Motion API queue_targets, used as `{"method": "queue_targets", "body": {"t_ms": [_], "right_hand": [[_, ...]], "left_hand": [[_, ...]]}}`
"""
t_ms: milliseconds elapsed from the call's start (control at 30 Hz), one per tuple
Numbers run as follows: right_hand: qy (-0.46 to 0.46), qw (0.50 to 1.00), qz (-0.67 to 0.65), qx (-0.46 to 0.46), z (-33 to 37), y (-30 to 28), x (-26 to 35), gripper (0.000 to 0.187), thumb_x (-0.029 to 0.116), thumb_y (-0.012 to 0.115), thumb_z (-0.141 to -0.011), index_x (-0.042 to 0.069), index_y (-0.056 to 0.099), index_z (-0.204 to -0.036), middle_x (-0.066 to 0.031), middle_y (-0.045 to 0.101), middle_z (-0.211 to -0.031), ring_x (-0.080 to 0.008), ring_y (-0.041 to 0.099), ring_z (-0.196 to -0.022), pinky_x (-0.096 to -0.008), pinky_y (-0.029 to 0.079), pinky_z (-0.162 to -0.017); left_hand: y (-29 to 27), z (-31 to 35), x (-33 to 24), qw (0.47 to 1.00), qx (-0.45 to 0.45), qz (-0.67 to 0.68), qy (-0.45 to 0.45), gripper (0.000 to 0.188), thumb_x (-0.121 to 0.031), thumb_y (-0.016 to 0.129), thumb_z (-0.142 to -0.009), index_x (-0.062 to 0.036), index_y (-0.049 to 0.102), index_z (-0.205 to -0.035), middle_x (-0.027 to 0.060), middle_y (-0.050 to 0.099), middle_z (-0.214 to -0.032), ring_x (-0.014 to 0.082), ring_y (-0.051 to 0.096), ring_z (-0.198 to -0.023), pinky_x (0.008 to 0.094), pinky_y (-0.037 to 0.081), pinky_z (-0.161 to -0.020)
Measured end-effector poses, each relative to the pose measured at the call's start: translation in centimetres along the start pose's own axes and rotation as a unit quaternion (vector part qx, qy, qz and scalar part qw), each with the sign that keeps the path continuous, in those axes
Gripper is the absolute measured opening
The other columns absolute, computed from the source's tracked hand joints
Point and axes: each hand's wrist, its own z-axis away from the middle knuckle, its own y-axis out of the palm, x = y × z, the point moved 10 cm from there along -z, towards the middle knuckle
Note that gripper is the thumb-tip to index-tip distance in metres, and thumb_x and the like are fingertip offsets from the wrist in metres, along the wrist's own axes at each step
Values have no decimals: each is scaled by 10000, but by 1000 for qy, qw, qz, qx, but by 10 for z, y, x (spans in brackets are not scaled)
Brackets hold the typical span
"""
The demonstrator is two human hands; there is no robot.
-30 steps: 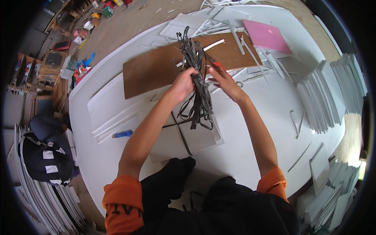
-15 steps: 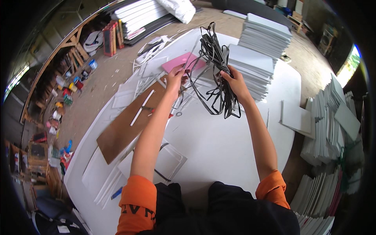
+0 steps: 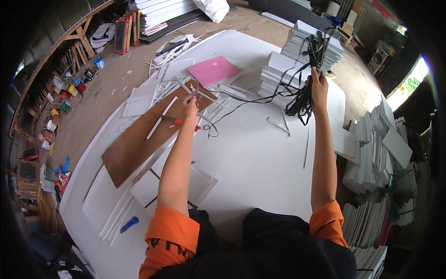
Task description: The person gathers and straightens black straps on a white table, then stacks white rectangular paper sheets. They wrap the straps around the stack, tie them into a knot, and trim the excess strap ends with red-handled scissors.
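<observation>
Running crosswise above the table (image 3: 265,162): black strap (image 3: 244,99)
Left hand (image 3: 190,104) pinched it; right hand (image 3: 318,92), toward the right edge, gripped its bundle (image 3: 303,100)

Covered, cropped or unclear around the frame.
Upper right, the top of the black strap bundle (image 3: 316,58) is blurred, and the right hand (image 3: 319,95) hides its middle. Left of centre, the left hand (image 3: 191,106) covers part of the black strand (image 3: 241,99) in its grip; its forearm crosses the red-handled tool (image 3: 178,122) and the strapped white panels (image 3: 200,182). The top edge crops a white sack (image 3: 215,11). Small containers (image 3: 65,100) at left are too tiny to identify.
</observation>
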Motion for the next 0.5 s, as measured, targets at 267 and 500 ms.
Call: {"method": "queue_targets", "body": {"t_ms": [267, 500], "right_hand": [[55, 902, 404, 138, 70, 18, -161, 468, 396, 426, -839, -63, 520, -844, -290, 551, -814, -424, 524, -838, -428, 397, -732], [53, 837, 526, 142, 88, 30, -125, 381, 343, 417, -856, -6, 568, -862, -231, 541, -851, -400, 520, -840, -443, 428, -704]], "left_hand": [[75, 44, -22, 953, 239, -169, 79, 211, -152, 540, -797, -52, 576, -979, 19, 594, -746, 44, 468, -594, 175, 354, -554], [122, 61, -73, 883, 296, -255, 259, 171, -139, 536, -796, -25, 587, -913, 43, 609, -689, 75, 525, -616, 199, 378, -552]]}}
